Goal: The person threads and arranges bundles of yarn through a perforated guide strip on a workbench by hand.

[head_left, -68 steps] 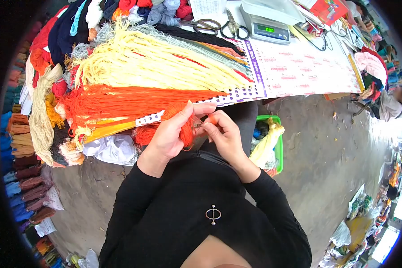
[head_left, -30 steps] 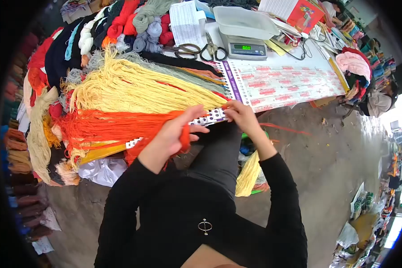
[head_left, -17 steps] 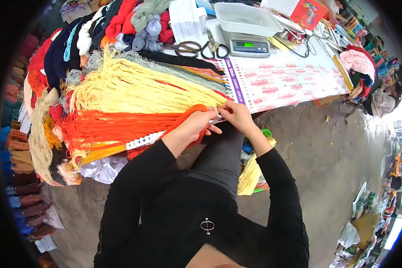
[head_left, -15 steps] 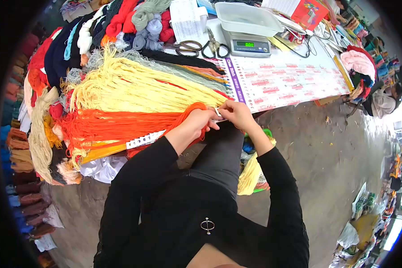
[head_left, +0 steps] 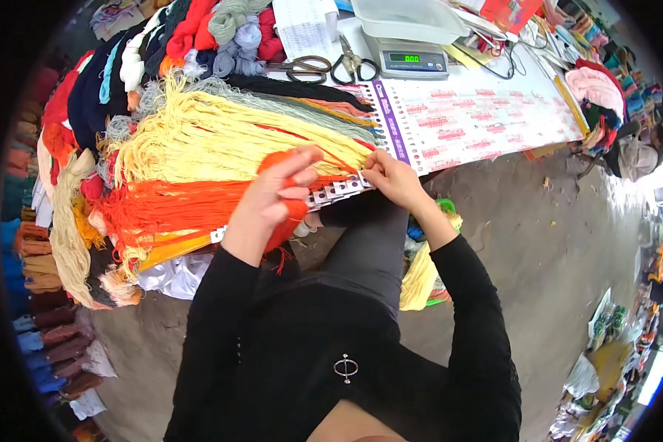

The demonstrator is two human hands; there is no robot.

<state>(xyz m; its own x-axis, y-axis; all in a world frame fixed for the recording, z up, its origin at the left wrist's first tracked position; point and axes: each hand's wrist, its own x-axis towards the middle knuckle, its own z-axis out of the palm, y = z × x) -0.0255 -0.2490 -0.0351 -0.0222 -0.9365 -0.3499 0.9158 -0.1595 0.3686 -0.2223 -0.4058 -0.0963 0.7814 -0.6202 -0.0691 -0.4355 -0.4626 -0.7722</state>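
My left hand (head_left: 276, 195) is raised over the orange yarn (head_left: 177, 210), its fingers curled round a loose orange-red bundle that hangs past the table edge. My right hand (head_left: 390, 177) pinches at the end of the white punched strip (head_left: 339, 190), by the tips of the yarn. A thin orange strand runs between the hands. Beside them the yellow yarn (head_left: 214, 144) lies fanned out on the table, and a purple-edged card (head_left: 390, 121) lies just beyond my right hand.
Scissors (head_left: 307, 70), shears (head_left: 354, 66) and a scale (head_left: 412, 60) with a clear tray (head_left: 409, 26) stand at the back. A patterned sheet (head_left: 479, 121) covers the right side. A green basket (head_left: 443, 214) with yarn sits below the edge.
My left hand has moved left and up, away from my right hand, taking the orange bundle along and uncovering the punched strip. My right hand remains near the same spot.
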